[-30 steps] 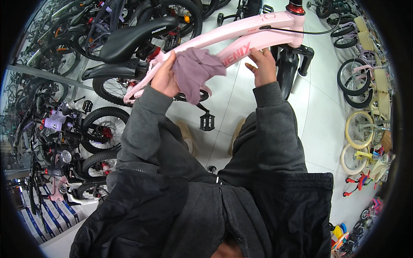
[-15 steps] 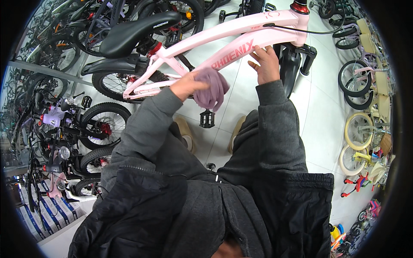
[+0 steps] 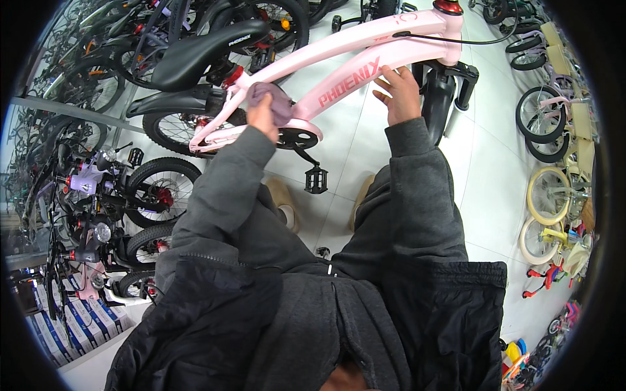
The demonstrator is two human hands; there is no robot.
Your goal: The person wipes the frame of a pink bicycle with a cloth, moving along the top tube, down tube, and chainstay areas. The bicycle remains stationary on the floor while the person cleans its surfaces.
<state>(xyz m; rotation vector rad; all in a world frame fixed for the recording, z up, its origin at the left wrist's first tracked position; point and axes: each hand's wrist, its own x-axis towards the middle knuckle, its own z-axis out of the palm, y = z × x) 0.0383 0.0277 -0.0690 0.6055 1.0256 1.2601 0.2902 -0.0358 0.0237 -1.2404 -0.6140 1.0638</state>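
Note:
A pink bicycle (image 3: 352, 81) stands across in front of me, its black saddle (image 3: 205, 55) at the left and its fork and front wheel (image 3: 438, 101) at the right. In my left hand (image 3: 262, 117) is a bunched mauve cloth (image 3: 272, 103), held at the frame near the seat tube and above the chainring. My right hand (image 3: 403, 94) is by the lower frame tube towards the fork, fingers apart and its fingertips at the tube's edge. It holds nothing. Below the cloth a black pedal (image 3: 316, 180) hangs from its crank.
Several bicycles (image 3: 156, 189) crowd the left side, with blue-and-white boxes (image 3: 81, 329) below them. Small bikes with cream tyres (image 3: 548, 195) line the right. My feet in tan shoes (image 3: 280, 199) stand on the white tiled floor (image 3: 486, 189) close to the pedal.
My left hand has moved left and up with the cloth, from over the chainring to the frame by the seat tube, uncovering the chainring. The right hand has barely moved.

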